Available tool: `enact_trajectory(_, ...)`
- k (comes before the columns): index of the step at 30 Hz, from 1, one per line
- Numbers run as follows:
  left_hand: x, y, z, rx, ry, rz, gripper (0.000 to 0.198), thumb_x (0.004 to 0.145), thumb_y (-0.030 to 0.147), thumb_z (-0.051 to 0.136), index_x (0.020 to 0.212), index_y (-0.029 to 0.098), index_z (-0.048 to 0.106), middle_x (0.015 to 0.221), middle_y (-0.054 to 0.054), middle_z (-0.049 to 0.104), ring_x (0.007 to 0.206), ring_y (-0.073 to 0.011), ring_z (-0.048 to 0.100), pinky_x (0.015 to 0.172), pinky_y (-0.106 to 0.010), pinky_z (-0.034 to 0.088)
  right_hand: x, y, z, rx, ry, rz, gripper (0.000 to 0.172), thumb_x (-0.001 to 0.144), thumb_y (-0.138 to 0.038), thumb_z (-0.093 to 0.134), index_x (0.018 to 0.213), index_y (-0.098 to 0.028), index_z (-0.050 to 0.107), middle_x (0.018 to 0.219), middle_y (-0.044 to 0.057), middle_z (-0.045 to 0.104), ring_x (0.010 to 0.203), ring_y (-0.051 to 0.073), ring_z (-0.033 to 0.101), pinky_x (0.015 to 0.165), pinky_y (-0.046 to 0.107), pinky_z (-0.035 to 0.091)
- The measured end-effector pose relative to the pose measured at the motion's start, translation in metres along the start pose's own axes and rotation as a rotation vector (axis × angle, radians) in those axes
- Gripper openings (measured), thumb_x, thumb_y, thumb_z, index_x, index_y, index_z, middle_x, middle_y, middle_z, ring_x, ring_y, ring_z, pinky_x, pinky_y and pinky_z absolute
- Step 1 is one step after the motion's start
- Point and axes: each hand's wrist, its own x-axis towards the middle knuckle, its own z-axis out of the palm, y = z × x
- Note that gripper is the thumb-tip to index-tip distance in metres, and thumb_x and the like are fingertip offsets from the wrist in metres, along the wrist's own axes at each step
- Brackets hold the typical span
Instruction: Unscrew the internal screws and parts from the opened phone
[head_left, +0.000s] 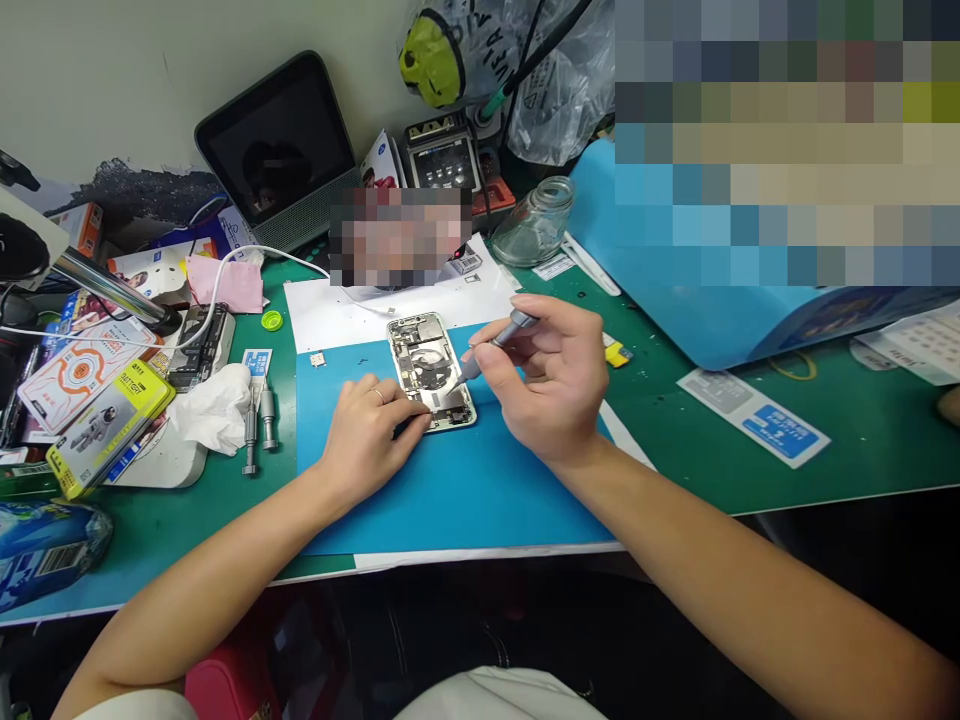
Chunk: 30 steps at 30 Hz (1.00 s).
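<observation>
An opened smartphone (415, 352) lies on the blue mat (450, 500), its inner parts showing and its top edge tilted slightly left. My left hand (371, 430) grips the phone's lower left edge, thumb and index finger close together there. In my right hand (555, 375), pinched between thumb and fingers, is a grey screwdriver (514, 328). Its tip points down at the right side of the phone's interior; whether it touches a screw I cannot tell. Two more screwdrivers (268, 420) lie left of the mat.
Battery boxes (112, 425), a crumpled tissue (217, 408) and phone parts (201, 345) crowd the left. Behind stand a dark-screened display (281, 140), a control unit (442, 160) and a glass jar (534, 225). At right lie a blue sheet (697, 310) and a labelled card (754, 415).
</observation>
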Motion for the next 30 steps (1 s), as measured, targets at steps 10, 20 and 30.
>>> enact_trajectory(10, 0.001, 0.000, 0.000, -0.020, 0.004, -0.002, 0.017, 0.099, 0.035, 0.061, 0.096, 0.026, 0.076, 0.089, -0.001, 0.068, 0.086, -0.0183, 0.053, 0.073, -0.035, 0.029, -0.003, -0.001, 0.002, 0.028, -0.051, -0.004, 0.047, 0.089, -0.011, 0.065, 0.130, -0.031, 0.053, 0.097, 0.001, 0.069, 0.081, 0.013, 0.069, 0.069, 0.025, 0.063)
enact_trajectory(20, 0.000, 0.002, -0.003, -0.053, 0.029, -0.036, 0.025, 0.102, 0.034, 0.055, 0.096, 0.023, 0.076, 0.086, -0.004, 0.068, 0.083, -0.0188, 0.052, 0.073, -0.035, 0.030, -0.007, -0.001, 0.006, 0.003, -0.150, -0.035, 0.048, 0.089, -0.010, 0.066, 0.131, -0.027, 0.052, 0.098, 0.001, 0.068, 0.080, 0.011, 0.070, 0.069, 0.021, 0.063)
enact_trajectory(30, -0.003, 0.003, -0.004, -0.119, 0.187, -0.002, 0.021, 0.100, 0.028, 0.057, 0.088, 0.020, 0.073, 0.076, -0.001, 0.064, 0.074, -0.0146, 0.051, 0.071, -0.033, 0.032, -0.013, 0.001, 0.008, -0.039, -0.228, 0.003, 0.049, 0.090, -0.013, 0.066, 0.133, -0.029, 0.048, 0.099, 0.001, 0.067, 0.078, 0.011, 0.069, 0.072, 0.026, 0.065)
